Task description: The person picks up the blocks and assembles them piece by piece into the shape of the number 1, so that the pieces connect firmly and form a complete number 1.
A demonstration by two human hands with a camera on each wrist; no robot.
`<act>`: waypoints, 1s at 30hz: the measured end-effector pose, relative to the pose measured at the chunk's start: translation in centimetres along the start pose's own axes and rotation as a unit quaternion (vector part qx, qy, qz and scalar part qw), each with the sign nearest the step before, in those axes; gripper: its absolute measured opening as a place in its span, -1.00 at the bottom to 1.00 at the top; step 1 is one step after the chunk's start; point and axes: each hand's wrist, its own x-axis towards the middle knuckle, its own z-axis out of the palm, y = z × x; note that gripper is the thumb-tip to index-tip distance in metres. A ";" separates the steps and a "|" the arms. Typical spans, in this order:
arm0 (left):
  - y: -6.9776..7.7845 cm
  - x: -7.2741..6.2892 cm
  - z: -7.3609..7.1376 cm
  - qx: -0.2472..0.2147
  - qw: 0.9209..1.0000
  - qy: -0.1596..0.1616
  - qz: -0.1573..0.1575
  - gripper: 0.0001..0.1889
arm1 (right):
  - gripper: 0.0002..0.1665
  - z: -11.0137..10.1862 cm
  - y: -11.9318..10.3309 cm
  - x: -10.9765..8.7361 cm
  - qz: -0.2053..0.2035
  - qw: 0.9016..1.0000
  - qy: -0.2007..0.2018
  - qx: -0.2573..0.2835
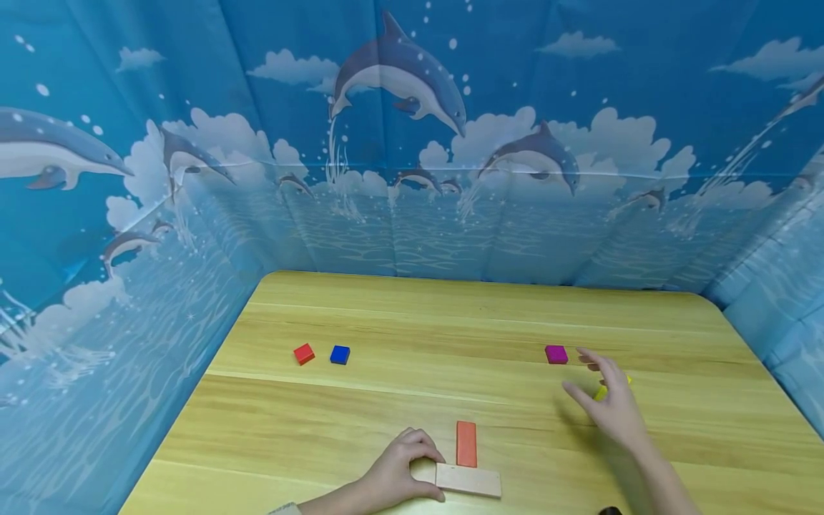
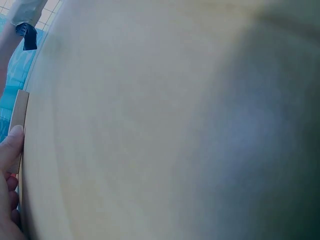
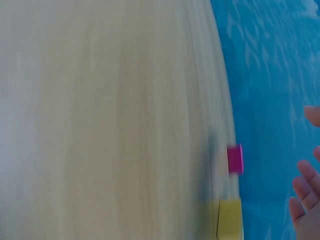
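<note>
Wide lane of bare tabletop (image 1: 425, 322) between the blue block (image 1: 340, 355) and magenta block (image 1: 556, 355), wood grain all the way to the far edge; printed curtain (image 1: 450, 236) walls it off there, also along left and right sides. Red block (image 1: 305, 355) sits just beside blue, narrow gap only. Left hand (image 1: 395, 468) blocked on its right by the pale plank (image 1: 468, 481) in its grip; orange block (image 1: 466, 443) stands off plank's far side, closing the straight way forward there. Room from plank across to right hand (image 1: 608, 408). Under that hand: yellow block (image 1: 601, 393), partly hidden; magenta near its fingertips. Dark object (image 1: 609, 511) at bottom edge, by right forearm.
</note>
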 end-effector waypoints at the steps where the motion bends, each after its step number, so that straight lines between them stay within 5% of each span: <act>1: -0.1 0.0 0.0 0.002 1.000 0.001 0.001 -0.62 | -0.30 -0.4 0.4 0.0 0.003 1.000 0.005 -0.004; 16: -0.1 -0.1 0.3 0.016 1.000 0.011 0.014 -0.62 | -0.07 -4.2 4.5 -0.8 0.060 0.996 -0.040 -0.057; 30: -0.2 -0.1 0.2 0.014 1.000 0.002 0.009 -0.60 | 0.06 -5.5 6.1 -1.5 0.128 0.977 -0.162 -0.045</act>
